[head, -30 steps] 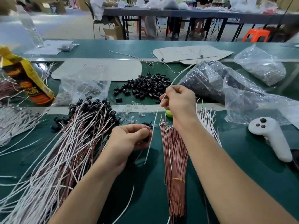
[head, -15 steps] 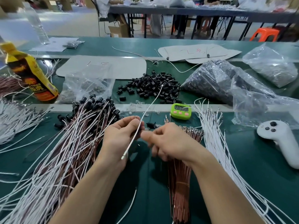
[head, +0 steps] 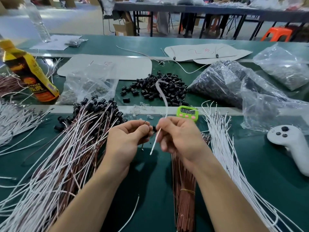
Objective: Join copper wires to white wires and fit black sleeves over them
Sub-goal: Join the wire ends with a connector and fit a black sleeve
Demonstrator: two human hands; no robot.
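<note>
Above the middle of the worktop, the right hand has its fingers clamped on a white wire, whose lower tip hangs free. The left hand pinches a black sleeve just beside it. The tip should probably meet the sleeve's mouth straight, wrists steadied. Finished leads crowd the left side, and the copper bundle and loose white wires the right. Open room lies toward the near edge.

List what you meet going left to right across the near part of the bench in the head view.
Pile of sleeved wire pairs → left hand → right hand → loose white wires → white controller.
</note>
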